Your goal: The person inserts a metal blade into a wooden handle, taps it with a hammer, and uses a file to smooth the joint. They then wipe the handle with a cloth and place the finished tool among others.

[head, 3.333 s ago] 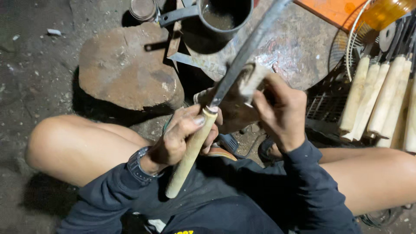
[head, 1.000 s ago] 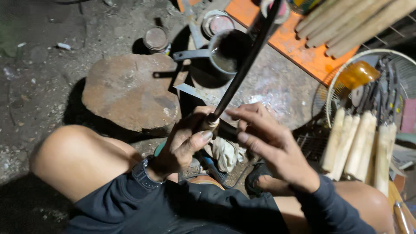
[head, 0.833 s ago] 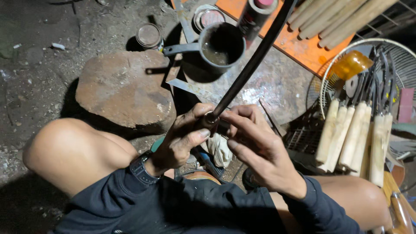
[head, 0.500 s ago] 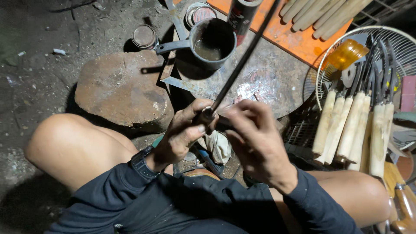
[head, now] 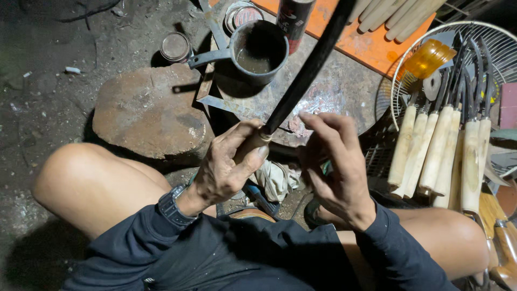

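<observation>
The step in hand is judged to be the seating or checking of a dark blade (head: 309, 70) in its wooden handle. The handle, mostly hidden, is enclosed by the left hand (head: 229, 167) in a full closed grip, thumb lying along it near the metal collar (head: 264, 136). From that collar the blade is directed toward 1 o'clock, past the top edge of the view. The right hand (head: 336, 161) is held open at 3 o'clock of the collar, fingers spread; nothing is grasped by it.

The next move is judged to call for a steady hold of the handle and a careful approach of the free fingers to the collar.

At 12 o'clock of the hands, a dark metal pot (head: 258, 51) with a long handle is placed on the floor; a brownish residue is seen inside. At 2 o'clock, a wire fan guard (head: 487, 32) is used as a rack, in which finished knives with pale handles (head: 436, 151) are stood.
</observation>
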